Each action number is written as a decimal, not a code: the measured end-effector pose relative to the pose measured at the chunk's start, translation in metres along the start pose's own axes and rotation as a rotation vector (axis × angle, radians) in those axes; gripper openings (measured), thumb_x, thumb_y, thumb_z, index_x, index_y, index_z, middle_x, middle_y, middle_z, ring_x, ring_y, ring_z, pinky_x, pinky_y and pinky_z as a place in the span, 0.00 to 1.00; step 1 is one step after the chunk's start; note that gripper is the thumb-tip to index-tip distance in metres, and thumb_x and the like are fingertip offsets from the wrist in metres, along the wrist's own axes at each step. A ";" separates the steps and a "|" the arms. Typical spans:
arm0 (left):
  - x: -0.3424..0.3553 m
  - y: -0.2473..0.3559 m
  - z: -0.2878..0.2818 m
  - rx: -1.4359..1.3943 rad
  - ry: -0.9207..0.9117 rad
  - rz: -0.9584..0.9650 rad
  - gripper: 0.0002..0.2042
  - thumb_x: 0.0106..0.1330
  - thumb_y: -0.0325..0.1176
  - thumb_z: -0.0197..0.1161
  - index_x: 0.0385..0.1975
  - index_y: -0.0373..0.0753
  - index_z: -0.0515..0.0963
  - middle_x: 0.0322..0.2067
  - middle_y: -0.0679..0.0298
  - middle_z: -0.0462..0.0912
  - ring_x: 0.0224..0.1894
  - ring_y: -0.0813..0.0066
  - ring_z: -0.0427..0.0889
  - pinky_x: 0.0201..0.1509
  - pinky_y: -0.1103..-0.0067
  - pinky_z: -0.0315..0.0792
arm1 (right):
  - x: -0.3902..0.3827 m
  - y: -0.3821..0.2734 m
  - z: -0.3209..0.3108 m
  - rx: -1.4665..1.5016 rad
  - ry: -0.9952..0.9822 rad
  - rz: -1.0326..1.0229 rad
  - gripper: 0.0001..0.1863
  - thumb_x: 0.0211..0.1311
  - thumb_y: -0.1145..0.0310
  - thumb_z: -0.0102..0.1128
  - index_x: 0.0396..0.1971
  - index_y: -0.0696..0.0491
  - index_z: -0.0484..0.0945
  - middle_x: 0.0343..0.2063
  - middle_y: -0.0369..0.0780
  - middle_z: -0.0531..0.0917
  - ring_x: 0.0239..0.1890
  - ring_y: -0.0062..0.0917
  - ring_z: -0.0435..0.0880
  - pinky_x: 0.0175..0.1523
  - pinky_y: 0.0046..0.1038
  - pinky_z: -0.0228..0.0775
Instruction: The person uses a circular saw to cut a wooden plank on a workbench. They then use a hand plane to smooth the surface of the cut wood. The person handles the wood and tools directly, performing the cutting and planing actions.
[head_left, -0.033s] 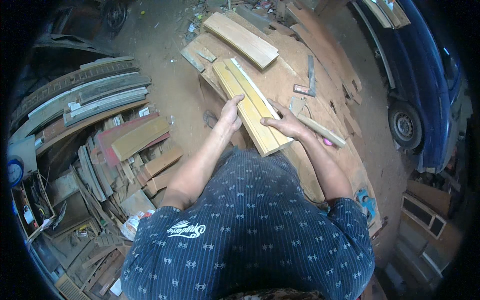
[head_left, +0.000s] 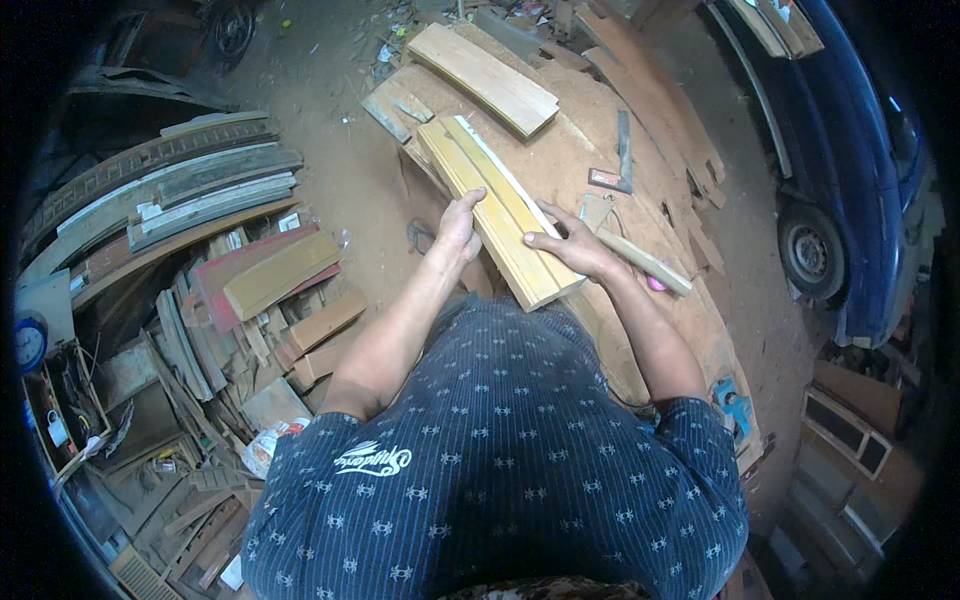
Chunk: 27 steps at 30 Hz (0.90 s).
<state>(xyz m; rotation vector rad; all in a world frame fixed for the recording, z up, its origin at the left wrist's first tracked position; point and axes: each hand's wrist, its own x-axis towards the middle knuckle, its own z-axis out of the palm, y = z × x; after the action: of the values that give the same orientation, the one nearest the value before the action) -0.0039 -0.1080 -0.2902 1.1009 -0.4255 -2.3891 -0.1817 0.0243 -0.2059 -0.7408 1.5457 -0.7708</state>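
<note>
A pair of long yellowish moulded wooden boards [head_left: 516, 262], lying side by side or stacked, is between my hands, slanting from far left to near right. My left hand [head_left: 462, 228] is closed on the left edge, thumb on top. On the right edge my right hand [head_left: 575, 247] grips too, its thumb lying across the upper face and its other fingers partly hidden. A white strip runs along the boards' far right edge. Close to my right hand rests a tool with a metal head and wooden handle [head_left: 645, 262].
Beyond lies a pale wooden plank [head_left: 485, 78] on the brown worktable [head_left: 575, 150], with a try square [head_left: 625, 160] to its right. A blue tool [head_left: 735, 405] sits at the table's near right. Scrap wood [head_left: 325, 325] is heaped at left; a blue vehicle [head_left: 850, 150] stands at right.
The far end of the boards has shifted slightly to the left. Both hands keep their hold.
</note>
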 end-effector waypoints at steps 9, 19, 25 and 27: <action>0.024 -0.029 -0.005 0.266 0.377 0.365 0.24 0.67 0.22 0.63 0.62 0.30 0.65 0.54 0.49 0.78 0.54 0.61 0.81 0.58 0.66 0.79 | -0.001 0.042 0.041 -0.793 0.185 -0.270 0.56 0.48 0.42 0.78 0.69 0.65 0.64 0.57 0.60 0.76 0.59 0.53 0.78 0.67 0.45 0.68; 0.031 -0.057 -0.067 1.741 0.207 0.478 0.37 0.64 0.33 0.60 0.75 0.38 0.57 0.72 0.43 0.62 0.78 0.46 0.53 0.82 0.56 0.44 | 0.078 0.145 0.061 -0.997 0.463 -0.248 0.36 0.56 0.72 0.64 0.66 0.64 0.64 0.52 0.56 0.78 0.53 0.51 0.79 0.58 0.46 0.75; 0.013 0.004 -0.001 2.200 -0.520 0.800 0.36 0.55 0.38 0.73 0.66 0.39 0.70 0.64 0.52 0.73 0.72 0.55 0.66 0.78 0.63 0.54 | 0.030 0.060 0.042 -0.881 0.271 -0.316 0.34 0.57 0.70 0.67 0.65 0.61 0.68 0.46 0.55 0.83 0.51 0.50 0.82 0.58 0.43 0.75; 0.024 0.041 0.023 1.940 -0.784 0.587 0.35 0.50 0.42 0.77 0.60 0.38 0.76 0.57 0.55 0.79 0.66 0.59 0.72 0.75 0.62 0.58 | 0.006 0.017 0.018 -0.808 0.262 -0.499 0.35 0.57 0.68 0.69 0.65 0.60 0.68 0.45 0.53 0.85 0.52 0.47 0.84 0.59 0.43 0.75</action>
<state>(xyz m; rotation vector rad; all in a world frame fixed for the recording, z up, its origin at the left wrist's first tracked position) -0.0232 -0.1537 -0.2715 0.1890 -3.0218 -1.1500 -0.1650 0.0284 -0.2243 -1.7207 1.9539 -0.5924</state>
